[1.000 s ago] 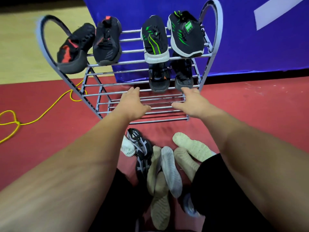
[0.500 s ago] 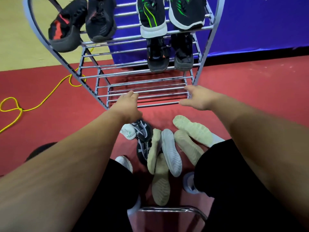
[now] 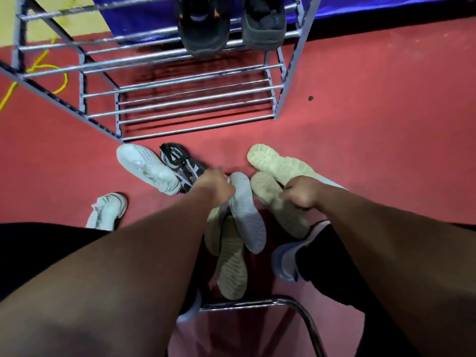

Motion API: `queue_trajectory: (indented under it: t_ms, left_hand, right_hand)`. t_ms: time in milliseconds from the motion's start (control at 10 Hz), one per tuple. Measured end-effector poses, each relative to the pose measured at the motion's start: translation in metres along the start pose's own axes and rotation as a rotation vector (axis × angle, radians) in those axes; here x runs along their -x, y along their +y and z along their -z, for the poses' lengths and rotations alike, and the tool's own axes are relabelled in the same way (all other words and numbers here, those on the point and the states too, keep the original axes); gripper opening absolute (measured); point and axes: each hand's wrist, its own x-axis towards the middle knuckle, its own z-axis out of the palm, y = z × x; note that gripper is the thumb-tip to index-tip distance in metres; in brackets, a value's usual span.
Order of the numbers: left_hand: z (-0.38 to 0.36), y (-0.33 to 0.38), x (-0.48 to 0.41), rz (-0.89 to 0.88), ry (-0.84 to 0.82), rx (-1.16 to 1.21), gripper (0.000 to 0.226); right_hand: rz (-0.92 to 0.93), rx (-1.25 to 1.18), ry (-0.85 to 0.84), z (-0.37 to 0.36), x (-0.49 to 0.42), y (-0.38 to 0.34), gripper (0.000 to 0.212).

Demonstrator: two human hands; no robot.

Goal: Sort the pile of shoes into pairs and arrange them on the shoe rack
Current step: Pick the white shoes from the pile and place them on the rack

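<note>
Red floor (image 3: 373, 130), head view looking down at a shoe pile between the person's knees. Metal shoe rack (image 3: 198, 127) stands just beyond the pile, lowest tier bare bars. One tier up sit a dark shoe (image 3: 203, 29) and a second dark shoe (image 3: 262, 24), side by side, heels hanging over the front bar (upper tiers are out of frame).

Pile on the floor, near the rack's front:
- white shoe (image 3: 146, 168), upright, touching a black-and-white shoe (image 3: 183, 166) on its right
- grey-soled shoe (image 3: 246, 215), sole up, middle of the pile
- far beige sole (image 3: 279, 163), sole up, to the right
- near beige sole (image 3: 278, 204), sole up, just beside the grey-soled shoe
- low beige sole (image 3: 231, 269), closest to the person, partly under the grey-soled shoe
- another pale shoe is mostly hidden under the left forearm

White-and-green shoe (image 3: 108, 211) lies well apart on the left, partly behind a black-clad leg.

Left hand (image 3: 216, 186) is at the toe of the grey-soled shoe, fingers bent down and touching it; blurred, so I cannot tell whether it actually grasps. Right hand (image 3: 301, 193) has fingers curled round the side edge of the near beige sole, gripping it, with the far beige sole just behind the knuckles.

Also visible: yellow cable (image 3: 38, 70) on the floor behind the rack, blue banner (image 3: 144, 19) at the top, chrome chair tube (image 3: 257, 302) at the bottom, the person's own blue-grey shoe (image 3: 286, 258) beside the pile.
</note>
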Motion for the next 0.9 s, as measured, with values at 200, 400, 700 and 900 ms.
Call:
queue_trajectory:
  t_ms: [200, 400, 700, 900]
  left_hand:
    - [-0.039, -0.056, -0.004, 0.229, -0.076, 0.223, 0.076]
    - [-0.03, -0.074, -0.021, 0.438, -0.003, 0.464, 0.053]
    - [-0.062, -0.076, -0.032, 0.298, -0.42, 0.711, 0.035]
    - [-0.073, -0.073, -0.031, 0.152, -0.433, 0.666, 0.035]
  right_hand:
    - [0.05, -0.206, -0.013, -0.052, -0.035, -0.031, 0.021]
    - [0.007, -0.103, -0.102, -0.094, -0.062, -0.071, 0.039]
    - [-0.157, -0.073, -0.044, -0.12, -0.078, -0.075, 0.081]
    - [-0.15, -0.105, -0.02, -0.129, -0.082, -0.055, 0.082]
